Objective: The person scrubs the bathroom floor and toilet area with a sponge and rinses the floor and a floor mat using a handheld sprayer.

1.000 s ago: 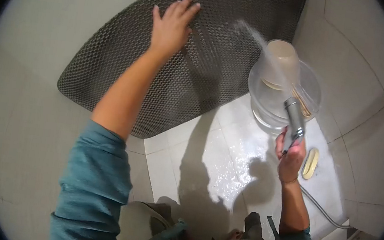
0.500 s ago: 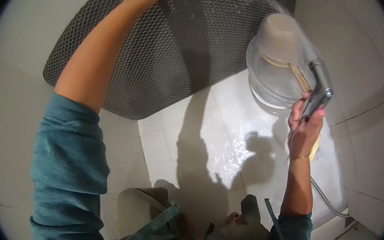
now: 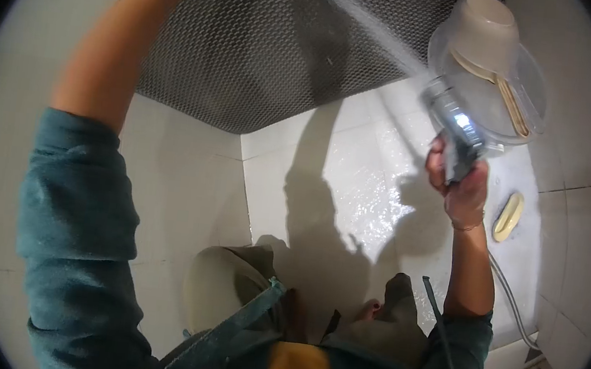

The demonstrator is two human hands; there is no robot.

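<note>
My right hand (image 3: 458, 180) is wrapped round a chrome shower sprayer (image 3: 453, 122), slightly blurred. A jet of water (image 3: 373, 27) runs from its head up and left onto a dark grey woven mat (image 3: 244, 57). The mat leans upright in the corner, its lower edge curved. My left arm reaches to the mat's upper left, and the left hand lies past the top edge of the frame. Right of the sprayer, a beige dipper (image 3: 488, 32) rests upside down on a clear plastic basin.
A yellow brush-like object (image 3: 508, 217) lies on the wet white tiled floor (image 3: 353, 183) to the right. The metal hose (image 3: 513, 297) runs to the lower right wall. Tiled walls stand on both sides, and my legs and bare foot show below.
My right hand has turned the sprayer leftward, and its jet now crosses the mat's middle. The view has shifted, taking my left hand out of frame and uncovering the yellow object.
</note>
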